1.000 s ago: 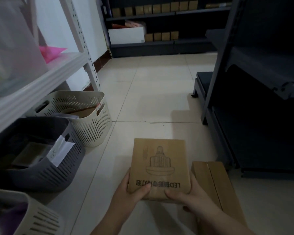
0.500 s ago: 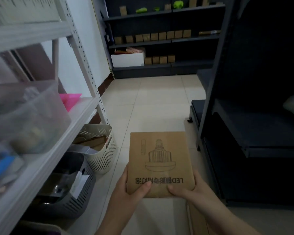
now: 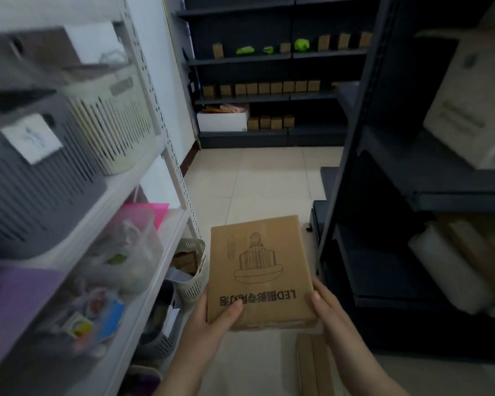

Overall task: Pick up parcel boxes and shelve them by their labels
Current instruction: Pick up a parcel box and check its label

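Two hands grip one box (image 3: pixel 257 270): left hand (image 3: pixel 212 324) clamps its near-left corner, thumb on top; right hand (image 3: pixel 330 310) presses flat against its right edge.

both forearms reach forward; left hand (image 3: pixel 212 318) and right hand (image 3: pixel 327 307) clasp the parcel box (image 3: pixel 257 270) between them.

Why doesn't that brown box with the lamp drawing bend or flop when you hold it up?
The cardboard box looks stiff: its edges stay straight though only its near end is held. It is probably light, since the left hand and right hand hold it without strain. Its smooth, flat faces could slip, so a grip from both sides helps.
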Tool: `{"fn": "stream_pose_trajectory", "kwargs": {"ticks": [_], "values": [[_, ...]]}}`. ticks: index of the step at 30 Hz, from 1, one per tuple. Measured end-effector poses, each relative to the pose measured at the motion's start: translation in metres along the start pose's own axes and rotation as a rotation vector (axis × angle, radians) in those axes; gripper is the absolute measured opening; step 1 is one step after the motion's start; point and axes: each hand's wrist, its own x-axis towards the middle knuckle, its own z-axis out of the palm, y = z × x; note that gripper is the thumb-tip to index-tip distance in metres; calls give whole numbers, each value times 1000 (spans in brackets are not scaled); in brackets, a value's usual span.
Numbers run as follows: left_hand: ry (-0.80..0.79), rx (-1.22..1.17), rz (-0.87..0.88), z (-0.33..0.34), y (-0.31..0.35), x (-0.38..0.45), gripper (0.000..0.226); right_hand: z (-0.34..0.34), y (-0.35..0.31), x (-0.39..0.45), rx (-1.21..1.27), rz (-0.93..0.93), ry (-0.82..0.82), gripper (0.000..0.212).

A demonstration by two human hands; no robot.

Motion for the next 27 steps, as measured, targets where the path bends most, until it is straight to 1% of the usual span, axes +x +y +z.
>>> {"fn": "stream_pose_trajectory", "kwargs": {"ticks": [2,3,4,6,8,9,11,12,14,15,18,23,27], "values": [[13,16,-29,-2,40,-29,41,-12,-16,-22,-40,-3,58,46],[22,27,-41,-3,64,-44,43,-11,-36,-36,-58,0,78,40],[26,37,-56,-4,87,-58,46,-4,-64,-55,-31,14,64,44],[18,30,-62,-4,128,-80,49,18,-123,-86,-11,38,46,61],[20,16,-37,-5,166,-95,46,23,-164,-110,9,-17,27,73],[18,25,-20,-5,183,-102,49,26,-181,-116,12,-55,7,78],[18,44,26,-4,209,-109,62,29,-209,-118,-1,-89,24,79],[22,52,55,-3,219,-110,60,29,-219,-117,1,-97,39,76],[24,79,118,-3,234,-112,46,30,-236,-118,-5,-149,19,74],[24,78,139,-2,238,-113,43,30,-244,-120,-16,-174,19,74],[6,66,180,-1,246,-121,41,29,-255,-127,-28,-202,19,70],[12,89,159,-1,246,-129,42,24,-260,-133,-36,-170,-11,73],[6,95,145,0,246,-130,38,19,-263,-136,-60,-139,-37,82]]}}
